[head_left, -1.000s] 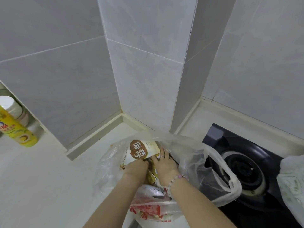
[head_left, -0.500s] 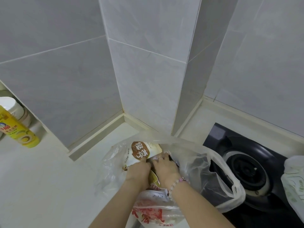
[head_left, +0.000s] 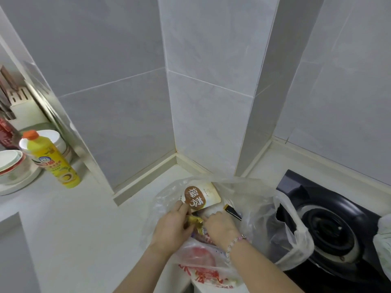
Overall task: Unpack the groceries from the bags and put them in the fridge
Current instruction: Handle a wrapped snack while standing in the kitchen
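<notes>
Since the earlier frames, both hands have worked deeper into the clear plastic bag (head_left: 249, 199), and the camera now takes in more of the left side. Left hand (head_left: 172, 226), at about 6 o'clock on the white surface (head_left: 69, 218), has its fingers (head_left: 183, 208) curled closed on a crumpled gold wrapper (head_left: 193, 220), the thumb touching the lower edge of the white pouch with a brown label (head_left: 200, 196). Right hand (head_left: 221, 226), bracelet (head_left: 234, 242) at the wrist, is bent closed just beside the left; whether it has hold of anything cannot be told. The pouch lies tilted inside the bag at 12 o'clock from the hands. A red-printed bag (head_left: 203, 269) lies under the wrists. At 3 o'clock sits the black gas hob (head_left: 330, 225); at 9 o'clock, well apart, a yellow bottle (head_left: 53, 159) stands upright beside stacked bowls (head_left: 10, 163).
</notes>
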Motion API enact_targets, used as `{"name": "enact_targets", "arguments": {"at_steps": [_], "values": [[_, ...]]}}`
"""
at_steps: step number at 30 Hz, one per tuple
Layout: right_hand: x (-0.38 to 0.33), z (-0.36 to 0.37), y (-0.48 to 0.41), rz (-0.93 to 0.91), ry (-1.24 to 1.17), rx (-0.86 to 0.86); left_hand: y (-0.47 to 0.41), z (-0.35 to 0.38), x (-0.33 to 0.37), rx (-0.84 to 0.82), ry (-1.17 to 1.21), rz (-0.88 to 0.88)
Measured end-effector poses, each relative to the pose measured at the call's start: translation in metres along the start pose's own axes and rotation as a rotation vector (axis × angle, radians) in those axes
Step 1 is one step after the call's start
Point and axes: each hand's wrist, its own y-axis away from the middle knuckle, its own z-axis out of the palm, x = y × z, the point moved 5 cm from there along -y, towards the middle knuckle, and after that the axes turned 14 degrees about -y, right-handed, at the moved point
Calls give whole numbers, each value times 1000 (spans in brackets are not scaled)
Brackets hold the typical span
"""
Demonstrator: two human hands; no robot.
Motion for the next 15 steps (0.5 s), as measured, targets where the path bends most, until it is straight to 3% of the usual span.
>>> {"name": "enact_targets", "arguments": {"at_steps": [5, 9, 15], "values": [[-7, -29, 20, -9, -120, 164, 11, -32, -9, 221, 190, -113], [-7, -52, 41, 57, -286, 201, 16, -64, -10, 340, 313, -171], [-2, -104, 71, 60, -380, 361, 18, -123, -12, 469, 191, -92]]}}
